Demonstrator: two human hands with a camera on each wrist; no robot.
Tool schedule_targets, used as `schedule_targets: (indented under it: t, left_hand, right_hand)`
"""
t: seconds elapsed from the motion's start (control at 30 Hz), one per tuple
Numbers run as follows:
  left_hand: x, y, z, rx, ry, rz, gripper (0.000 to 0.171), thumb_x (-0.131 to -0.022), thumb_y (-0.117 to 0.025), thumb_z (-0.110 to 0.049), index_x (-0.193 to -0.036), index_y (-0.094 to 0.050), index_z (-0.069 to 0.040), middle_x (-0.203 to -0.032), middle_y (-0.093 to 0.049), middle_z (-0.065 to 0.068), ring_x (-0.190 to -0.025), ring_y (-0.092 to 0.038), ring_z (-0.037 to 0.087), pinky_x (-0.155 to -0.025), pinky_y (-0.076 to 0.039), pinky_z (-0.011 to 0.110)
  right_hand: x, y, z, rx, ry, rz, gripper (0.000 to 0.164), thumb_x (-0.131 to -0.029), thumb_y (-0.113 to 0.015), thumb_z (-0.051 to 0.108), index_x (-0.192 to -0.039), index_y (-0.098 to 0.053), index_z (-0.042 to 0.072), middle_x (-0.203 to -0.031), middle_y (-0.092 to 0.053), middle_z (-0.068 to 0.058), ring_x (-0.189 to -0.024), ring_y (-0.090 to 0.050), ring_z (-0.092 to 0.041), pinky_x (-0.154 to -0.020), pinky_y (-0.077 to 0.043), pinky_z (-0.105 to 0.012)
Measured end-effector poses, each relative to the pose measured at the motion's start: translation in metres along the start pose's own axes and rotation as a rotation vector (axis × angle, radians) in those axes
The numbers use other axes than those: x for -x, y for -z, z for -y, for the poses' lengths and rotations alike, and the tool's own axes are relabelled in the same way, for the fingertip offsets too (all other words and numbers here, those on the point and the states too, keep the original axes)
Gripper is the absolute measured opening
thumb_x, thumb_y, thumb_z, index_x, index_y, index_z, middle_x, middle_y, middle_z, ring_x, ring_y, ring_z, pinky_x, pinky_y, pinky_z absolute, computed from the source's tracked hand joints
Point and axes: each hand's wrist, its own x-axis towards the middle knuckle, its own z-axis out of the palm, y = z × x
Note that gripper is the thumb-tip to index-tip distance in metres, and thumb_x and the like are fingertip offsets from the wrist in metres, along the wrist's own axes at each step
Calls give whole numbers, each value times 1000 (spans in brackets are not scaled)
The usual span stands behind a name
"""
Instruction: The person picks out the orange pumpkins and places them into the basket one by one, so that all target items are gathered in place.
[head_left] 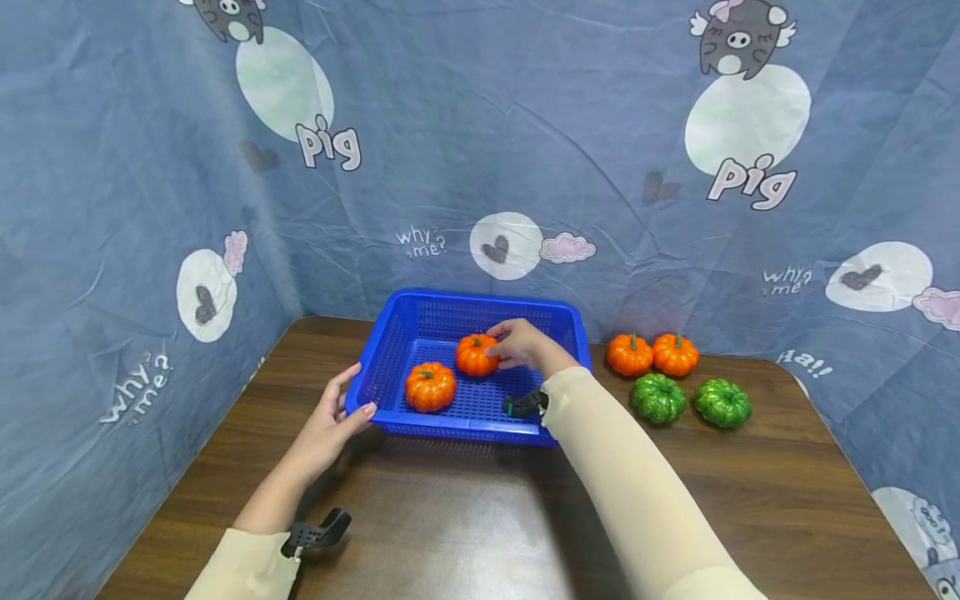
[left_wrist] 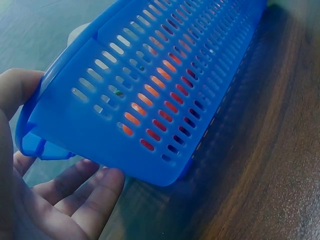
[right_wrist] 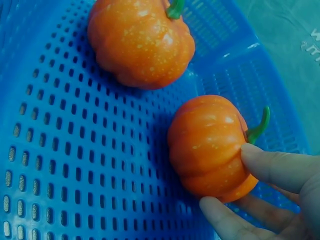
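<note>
A blue plastic basket [head_left: 472, 433] with slotted walls stands on the table. My left hand [head_left: 327, 429] grips its near left corner; in the left wrist view the thumb [left_wrist: 22, 87] lies over the rim and the fingers are beneath it. Inside the basket, my right hand [head_left: 522, 346] holds a small orange pumpkin [head_left: 474, 357] with a green stem. The right wrist view shows thumb and fingers around one side of that pumpkin [right_wrist: 210, 145], which is tilted. A second orange pumpkin [head_left: 430, 387] sits in the basket to its left, touched by neither hand.
Right of the basket are two orange pumpkins, one [head_left: 629, 355] beside the other [head_left: 676, 355]. In front of them lie two green pumpkins, one [head_left: 658, 398] left of the other [head_left: 722, 403]. A blue patterned cloth [head_left: 600, 167] hangs behind the wooden table [head_left: 450, 517].
</note>
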Motion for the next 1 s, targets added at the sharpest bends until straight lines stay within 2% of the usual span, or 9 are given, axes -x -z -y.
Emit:
schedule_targets:
  t: [0.17, 0.5, 0.77, 1.0]
  left_hand:
    - [1, 1, 1, -1, -3, -3, 71, -102, -58, -17, -159, -15, -13, -146, -39, 34, -124, -51, 48, -94, -54, 30]
    - [3, 2, 1, 0, -10, -7, 72, -102, -59, -18, -159, -15, -14, -145, -41, 33, -124, -52, 47, -93, -54, 28]
    - [1, 2, 1, 1, -6, 0, 72, -102, -59, -18, -159, -15, -13, -147, -38, 33, -125, -51, 48, -94, -53, 31]
    - [1, 2, 1, -2, 2, -1, 72, -102, -59, -18, -159, -15, -15, -147, -38, 33, -126, -51, 48, -95, -53, 33]
  right_hand:
    - [-2, -2, 0, -13, -21, 3, 48, -86, -69, -13, -131, -54, -6, -97, -53, -11, -83, -54, -24, -97, -52, -51]
    - [-7, -5, 1, -25, -28, 6, 48, -85, -70, -13, -130, -54, -5, -110, -55, -16, -86, -58, -25, -95, -54, -49]
    - [-5, -3, -1, -23, -25, -9, 47, -84, -71, -13, -128, -54, -6, -98, -52, -11, -80, -53, -22, -96, -53, -50]
    - [0, 3, 0, -35, -19, -6, 44, -86, -69, -13, -127, -55, -7, -101, -52, -12, -95, -54, -30, -98, -52, -51]
